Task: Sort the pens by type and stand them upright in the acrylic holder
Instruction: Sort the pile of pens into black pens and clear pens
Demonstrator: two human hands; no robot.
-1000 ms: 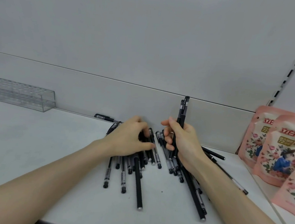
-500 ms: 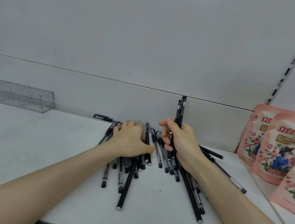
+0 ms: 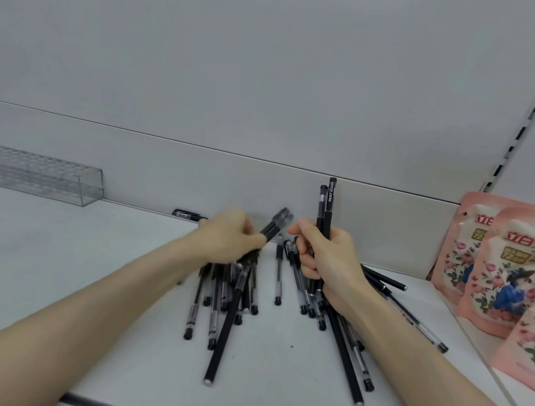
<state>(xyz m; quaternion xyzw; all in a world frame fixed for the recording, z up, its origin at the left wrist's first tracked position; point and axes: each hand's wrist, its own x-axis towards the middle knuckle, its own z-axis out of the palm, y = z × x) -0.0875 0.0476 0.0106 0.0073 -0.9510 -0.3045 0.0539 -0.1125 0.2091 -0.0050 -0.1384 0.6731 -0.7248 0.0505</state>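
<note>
The pens (image 3: 279, 281) lay heaped mid-shelf (image 3: 60, 265). The acrylic holder (image 3: 35, 176) stood far left against the back panel (image 3: 386, 229), and pouches (image 3: 496, 271) leaned at the right.

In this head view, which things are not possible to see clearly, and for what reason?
Head view only:
1. Blurred pens gripped by the left hand: motion blur hides their type and number.
2. Acrylic holder: cut off by the left edge.
3. Pen pile: partly hidden under the left hand and the right hand, which grips upright pens.
4. Pink pouches: cut off by the right edge.
</note>
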